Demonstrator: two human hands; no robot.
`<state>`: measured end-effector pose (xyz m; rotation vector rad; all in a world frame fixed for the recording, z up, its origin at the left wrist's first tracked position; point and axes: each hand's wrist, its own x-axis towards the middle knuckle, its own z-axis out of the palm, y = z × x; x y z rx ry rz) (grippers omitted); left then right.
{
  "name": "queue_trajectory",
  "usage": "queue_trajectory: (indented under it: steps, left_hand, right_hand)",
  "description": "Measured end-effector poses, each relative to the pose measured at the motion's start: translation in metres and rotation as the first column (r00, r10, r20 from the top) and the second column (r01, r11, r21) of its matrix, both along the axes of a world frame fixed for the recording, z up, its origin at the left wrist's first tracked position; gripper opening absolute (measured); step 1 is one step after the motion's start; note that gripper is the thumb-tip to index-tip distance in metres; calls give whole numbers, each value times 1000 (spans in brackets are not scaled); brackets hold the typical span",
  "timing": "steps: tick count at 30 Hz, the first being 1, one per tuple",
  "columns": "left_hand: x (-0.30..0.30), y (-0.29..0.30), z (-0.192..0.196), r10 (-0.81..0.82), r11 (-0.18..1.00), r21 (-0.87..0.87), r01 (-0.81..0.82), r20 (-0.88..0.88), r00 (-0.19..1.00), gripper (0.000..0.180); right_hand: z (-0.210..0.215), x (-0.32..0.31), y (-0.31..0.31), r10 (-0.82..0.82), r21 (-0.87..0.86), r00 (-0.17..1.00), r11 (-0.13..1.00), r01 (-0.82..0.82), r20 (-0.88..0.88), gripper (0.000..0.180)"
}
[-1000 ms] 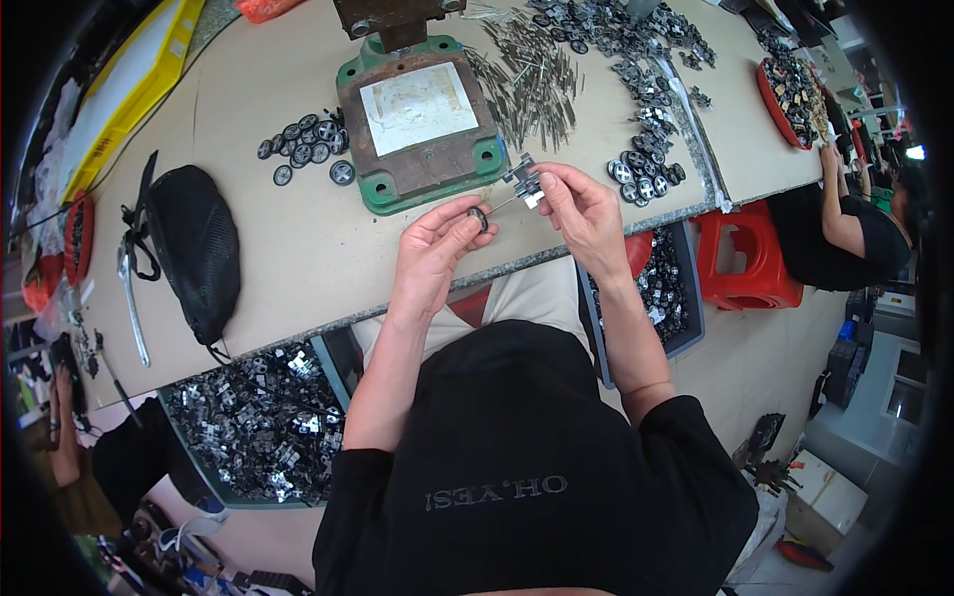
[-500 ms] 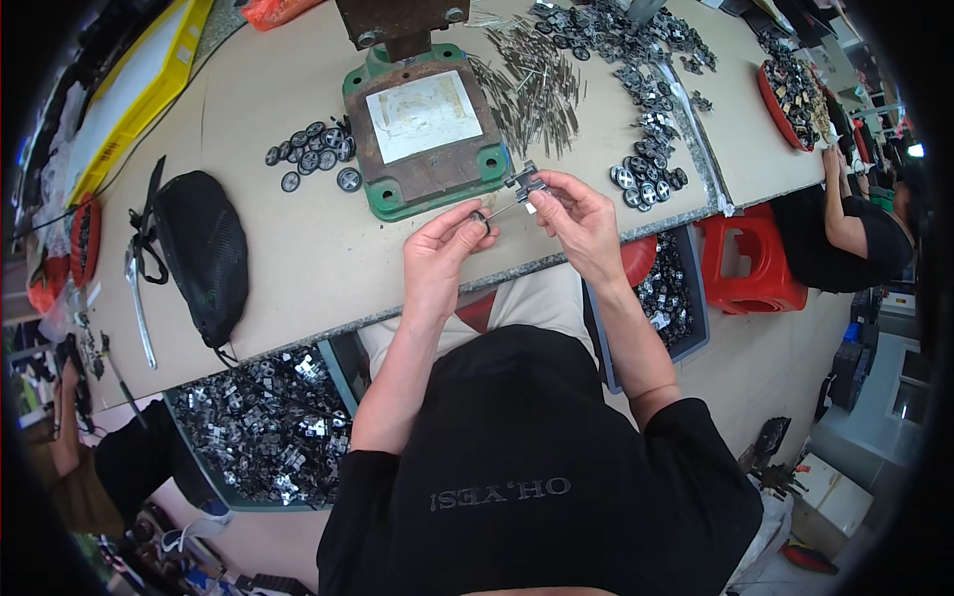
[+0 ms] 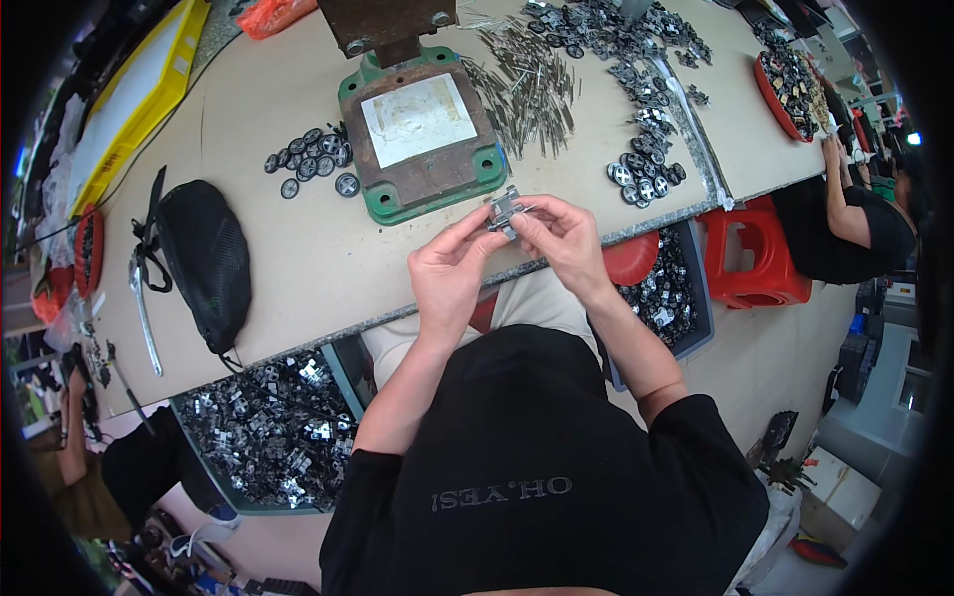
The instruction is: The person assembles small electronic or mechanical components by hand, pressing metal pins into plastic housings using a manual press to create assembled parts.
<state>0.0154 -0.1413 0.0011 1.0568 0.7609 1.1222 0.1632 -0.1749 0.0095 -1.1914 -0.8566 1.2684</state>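
Left grip (image 3: 447,266) and right grip (image 3: 562,240) pinching apparently one small grey part (image 3: 505,210), one press (image 3: 422,134) beyond

On the left part of the table (image 3: 298,263), a black mesh bag (image 3: 207,260) is laid, with a long silver hand tool (image 3: 147,323) placed near it. At the upper left, a yellow-walled tray (image 3: 157,114) is set, and an orange plastic bag (image 3: 274,14) is seen near its far end. On the right, a red stool (image 3: 760,280) is placed beside a black-clad co-worker (image 3: 874,223). What appears to be a white box (image 3: 843,494) is blurred at the lower right.
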Motion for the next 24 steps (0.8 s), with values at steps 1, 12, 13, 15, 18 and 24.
queue_trajectory:
  steps: [1,12,13,15,18,24]
  left_hand:
    - [0,0,0,0,1000,1,0,-1,1000,30]
    - [-8,11,-15,-115,889,-364,277,408,906,32]
    - [-10,12,-18,-118,884,-366,289,423,898,27]
    - [-14,15,-18,-144,864,-381,329,437,888,26]
    - [-16,17,-22,-170,842,-398,363,442,881,25]
    - [-15,15,-21,-182,849,-389,358,421,889,26]
  right_hand:
    - [-1,-4,-1,-36,50,999,998,34,28,22]
    - [6,11,6,-134,244,895,969,29,425,23]
    - [10,22,7,-97,178,871,984,11,481,23]
    - [14,54,8,-256,253,604,963,92,755,24]
    - [13,89,-1,-286,264,104,946,187,952,27]
    - [2,113,8,-166,155,34,965,213,986,25]
